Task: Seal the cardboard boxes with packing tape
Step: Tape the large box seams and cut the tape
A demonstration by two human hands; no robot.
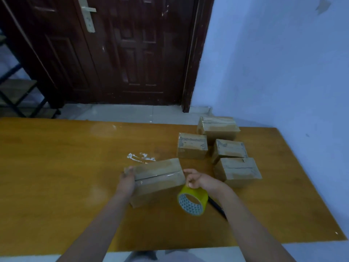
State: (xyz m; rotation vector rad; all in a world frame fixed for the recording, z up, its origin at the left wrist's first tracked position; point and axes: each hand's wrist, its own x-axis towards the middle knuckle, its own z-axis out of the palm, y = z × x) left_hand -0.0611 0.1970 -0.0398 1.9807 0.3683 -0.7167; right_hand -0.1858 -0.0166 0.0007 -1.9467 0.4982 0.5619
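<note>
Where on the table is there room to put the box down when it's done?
The table's whole left half is bare, from the box being taped to the left edge. The near strip between the arms is bare too. It's crowded at the right, where four boxes cluster.

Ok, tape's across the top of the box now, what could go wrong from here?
The right hand holds the tape roll off the box's end; pulling harder could drag the box, steadied only by the left hand at its far end. The strip may wrinkle or sit off the seam before it is pressed. A dark tool lying under the right wrist could get knocked.
</note>
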